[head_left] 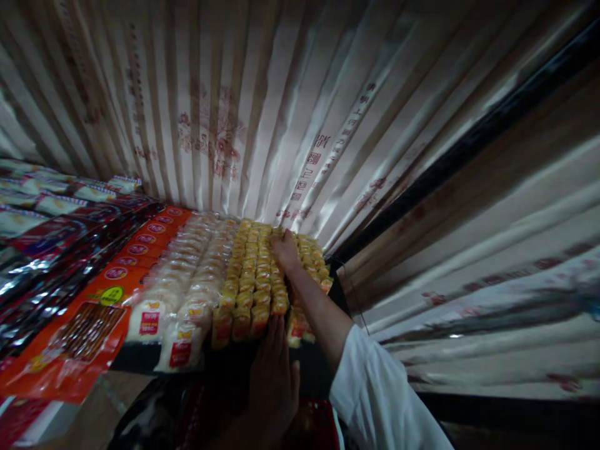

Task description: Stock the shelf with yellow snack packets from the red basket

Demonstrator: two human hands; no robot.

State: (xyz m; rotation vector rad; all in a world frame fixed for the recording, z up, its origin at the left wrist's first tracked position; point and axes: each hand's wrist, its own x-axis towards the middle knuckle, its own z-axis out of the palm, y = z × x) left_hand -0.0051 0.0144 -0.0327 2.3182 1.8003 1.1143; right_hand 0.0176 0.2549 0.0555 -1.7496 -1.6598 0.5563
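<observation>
Rows of yellow wrapped snack packs (253, 269) stand close together on a dark shelf. My right hand (285, 250) reaches over them from the right and touches the packs toward the back. Its fingers are dim and partly hidden among the packs, so their grip does not show. My left hand (272, 375) is low in front, in shadow, with its fingers stretched out and fingertips against the front of one yellow row. Its thumb stands apart on the right side. Left of the yellow packs are two rows of clear packs with round pale contents (182, 306).
Orange snack packets (98, 312) lie overlapped farther left, beside dark red shiny packets (84, 231) and pale packets (56, 203). Pleated printed curtain material (262, 125) rises behind the goods. A dark bar (450, 169) slants down to the shelf's right end.
</observation>
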